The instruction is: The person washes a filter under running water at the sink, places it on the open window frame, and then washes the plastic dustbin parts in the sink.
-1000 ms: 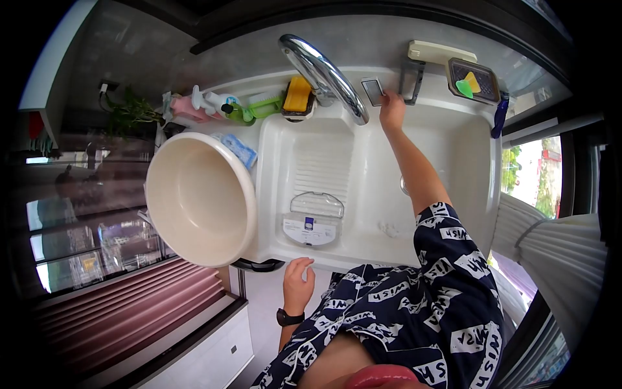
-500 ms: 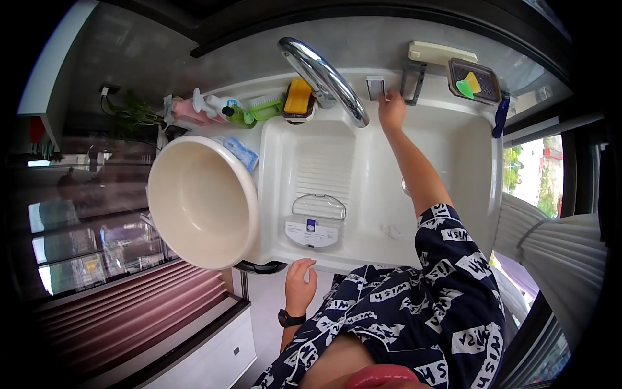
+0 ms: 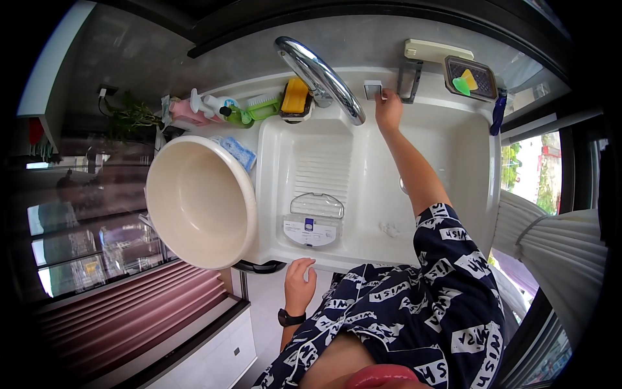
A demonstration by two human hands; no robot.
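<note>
My right hand (image 3: 389, 111) reaches over the right-hand compartment of the white sink (image 3: 453, 175) to its back ledge, the grip pinching the lower right corner of a small pale-rimmed rectangular piece (image 3: 373, 89) between thumb and fingers. This piece is at the ledge, right of the curved chrome faucet (image 3: 324, 74) and left of a dark narrow frame (image 3: 409, 81); whether it touches the ledge, I cannot tell. My left hand (image 3: 300, 282) is empty, its fingers loosely bent and the thumb apart, near the front rim; a dark watch (image 3: 291, 318) encircles the wrist. In the left-hand compartment, below the ribbed slope, lies a clear container (image 3: 311, 231) bearing a white label and a blue tab. A large cream basin (image 3: 201, 201) is tilted at the sink's left, with a blue packet (image 3: 236, 154) just behind its rim. Along the back are a green brush (image 3: 264, 106) and a yellow sponge (image 3: 295, 96), both left of the faucet; at far right, a dark tray (image 3: 487, 89) carries green and yellow pieces.
</note>
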